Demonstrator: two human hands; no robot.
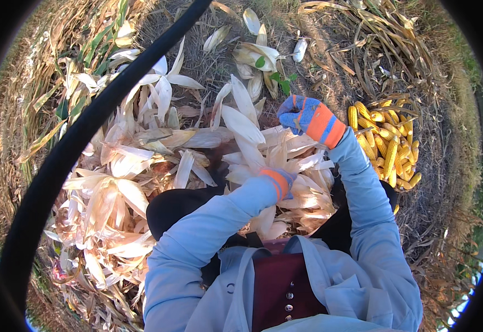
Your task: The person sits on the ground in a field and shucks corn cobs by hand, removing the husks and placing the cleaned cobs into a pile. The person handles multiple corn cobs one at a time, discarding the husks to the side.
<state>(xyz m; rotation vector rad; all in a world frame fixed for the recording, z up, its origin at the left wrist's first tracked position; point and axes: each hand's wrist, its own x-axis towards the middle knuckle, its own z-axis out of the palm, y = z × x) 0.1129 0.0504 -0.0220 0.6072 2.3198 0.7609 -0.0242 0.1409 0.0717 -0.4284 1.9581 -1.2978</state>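
My left hand, in a blue and orange knit glove, lies low among pale corn husks between my knees. The sleeve and the back of the glove hide most of its fingers, so its grip cannot be made out. Raised above the husks to the right is my right hand, gloved alike, with its fingers curled in. Whether anything sits inside those fingers is hidden. A peeled-back husk stands up just left of both hands.
Husked yellow corn cobs are heaped on the right. A large pile of loose husks spreads on the left. Dry stalks lie at the far right, and unhusked ears lie ahead. A black curved bar crosses the left side.
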